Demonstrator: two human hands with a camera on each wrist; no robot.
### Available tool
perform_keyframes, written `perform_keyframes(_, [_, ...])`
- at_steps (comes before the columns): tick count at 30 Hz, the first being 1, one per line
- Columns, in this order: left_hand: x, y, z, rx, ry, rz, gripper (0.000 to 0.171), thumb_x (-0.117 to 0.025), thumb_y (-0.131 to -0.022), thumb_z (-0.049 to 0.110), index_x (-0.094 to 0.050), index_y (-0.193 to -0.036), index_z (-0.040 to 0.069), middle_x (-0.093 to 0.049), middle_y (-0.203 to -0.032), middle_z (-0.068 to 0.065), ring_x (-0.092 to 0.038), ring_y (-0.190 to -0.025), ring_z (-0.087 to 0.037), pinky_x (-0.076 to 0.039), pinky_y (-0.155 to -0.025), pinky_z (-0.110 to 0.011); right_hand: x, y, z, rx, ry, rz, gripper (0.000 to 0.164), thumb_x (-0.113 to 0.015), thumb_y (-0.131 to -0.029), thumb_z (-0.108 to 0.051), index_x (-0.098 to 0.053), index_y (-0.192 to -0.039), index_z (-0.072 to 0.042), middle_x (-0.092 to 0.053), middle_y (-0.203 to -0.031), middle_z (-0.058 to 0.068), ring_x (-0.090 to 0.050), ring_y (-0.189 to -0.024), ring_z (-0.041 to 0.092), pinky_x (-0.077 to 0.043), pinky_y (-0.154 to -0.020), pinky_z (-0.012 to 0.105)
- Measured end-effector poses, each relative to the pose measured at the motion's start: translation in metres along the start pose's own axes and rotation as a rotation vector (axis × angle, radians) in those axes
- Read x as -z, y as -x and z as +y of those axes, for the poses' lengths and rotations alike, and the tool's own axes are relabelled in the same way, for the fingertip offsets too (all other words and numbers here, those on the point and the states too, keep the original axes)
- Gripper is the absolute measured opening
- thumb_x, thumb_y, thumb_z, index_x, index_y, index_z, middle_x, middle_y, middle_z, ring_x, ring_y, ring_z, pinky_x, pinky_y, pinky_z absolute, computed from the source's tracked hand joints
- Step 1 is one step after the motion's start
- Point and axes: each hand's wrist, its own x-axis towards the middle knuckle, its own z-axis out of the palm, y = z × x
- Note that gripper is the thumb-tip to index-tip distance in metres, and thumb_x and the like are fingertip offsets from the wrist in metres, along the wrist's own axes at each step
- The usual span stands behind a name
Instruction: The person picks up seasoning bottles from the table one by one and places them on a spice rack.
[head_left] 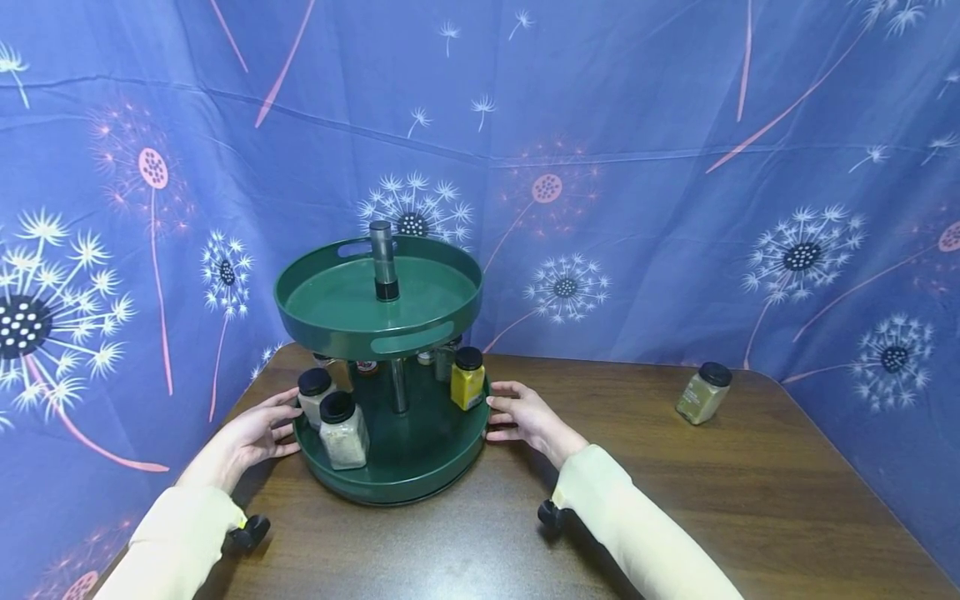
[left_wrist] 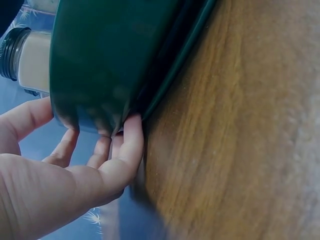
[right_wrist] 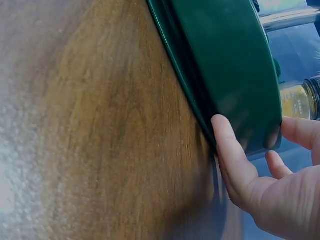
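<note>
A green two-tier turntable rack (head_left: 378, 343) stands on the table at left of centre in the head view. My left hand (head_left: 251, 437) touches the left side of its lower tray (left_wrist: 100, 70), fingers spread along the wall. On the opposite side, the fingertips of my right hand (head_left: 528, 421) rest against the same tray. Two black-capped jars of pale seasoning, a rear jar (head_left: 315, 398) and a front jar (head_left: 345, 433), stand on the lower tier near my left hand. A yellow jar (head_left: 467, 379) is by my right hand. More jars behind are partly hidden by the upper tray (head_left: 337, 292).
A black-capped jar of greenish seasoning (head_left: 703, 393) stands apart on the right of the wooden table (head_left: 600, 467). Blue cloth (head_left: 645, 167) with dandelion prints hangs behind the table and at both sides. A metal post (head_left: 383, 258) rises through the upper tray.
</note>
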Motion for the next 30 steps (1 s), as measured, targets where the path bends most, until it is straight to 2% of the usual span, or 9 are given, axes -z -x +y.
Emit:
perform_keyframes(5, [0.0,0.004,-0.001,-0.001,-0.008,-0.004,0.031,-0.05,-0.096,0.013,-0.045,-0.113,0.038,-0.04,-0.116,0.002,-0.051,-0.097,-0.012,-0.045,-0.085,-0.04,0.001,-0.004,-0.001,0.0,-0.013,0.01,0.046,-0.056,-0.094,-0.01,-0.039,-0.137,-0.006,-0.062,-0.097,0.013,-0.062,-0.081,0.024,-0.054,-0.074,0.047])
perform_keyframes(10, [0.0,0.008,-0.001,-0.005,0.013,-0.024,0.033,-0.051,-0.095,0.009,-0.049,-0.107,0.04,-0.047,-0.108,0.004,-0.054,-0.095,-0.012,-0.046,-0.083,-0.041,0.0,-0.005,-0.001,0.004,-0.013,0.02,0.046,-0.055,-0.094,-0.01,-0.039,-0.137,-0.006,-0.061,-0.098,0.013,-0.061,-0.081,0.024,-0.054,-0.074,0.047])
perform_keyframes(14, [0.001,0.009,-0.002,-0.01,0.017,-0.046,0.036,-0.054,-0.094,0.007,-0.049,-0.106,0.04,-0.049,-0.106,0.006,-0.055,-0.095,-0.012,-0.047,-0.084,-0.041,0.0,-0.002,-0.001,0.012,0.018,0.023,0.045,-0.055,-0.095,-0.011,-0.04,-0.137,-0.006,-0.059,-0.108,0.017,-0.062,-0.087,0.026,-0.054,-0.074,0.048])
perform_keyframes(19, [0.002,0.009,-0.004,-0.003,0.007,-0.032,0.037,-0.053,-0.094,0.007,-0.044,-0.113,0.039,-0.047,-0.109,0.007,-0.055,-0.096,-0.011,-0.046,-0.085,-0.042,0.004,0.004,-0.002,0.019,0.062,0.008,0.044,-0.053,-0.095,-0.01,-0.041,-0.137,-0.006,-0.051,-0.124,0.02,-0.059,-0.099,0.032,-0.053,-0.077,0.049])
perform_keyframes(21, [0.003,0.009,-0.005,-0.001,0.005,-0.016,0.038,-0.053,-0.095,0.008,-0.043,-0.114,0.038,-0.046,-0.111,0.007,-0.055,-0.096,-0.01,-0.046,-0.085,-0.042,0.007,0.007,-0.004,0.017,0.064,-0.001,0.044,-0.053,-0.095,-0.011,-0.041,-0.137,-0.007,-0.049,-0.126,0.02,-0.058,-0.103,0.034,-0.053,-0.079,0.05])
perform_keyframes(30, [0.0,0.008,-0.006,-0.008,-0.01,-0.027,0.04,-0.053,-0.095,0.008,-0.042,-0.119,0.038,-0.037,-0.121,0.002,-0.053,-0.098,-0.01,-0.045,-0.086,-0.042,0.019,0.021,-0.018,0.059,0.141,-0.028,0.049,-0.053,-0.095,-0.012,-0.035,-0.14,-0.005,-0.043,-0.132,0.027,-0.049,-0.115,0.046,-0.053,-0.079,0.05])
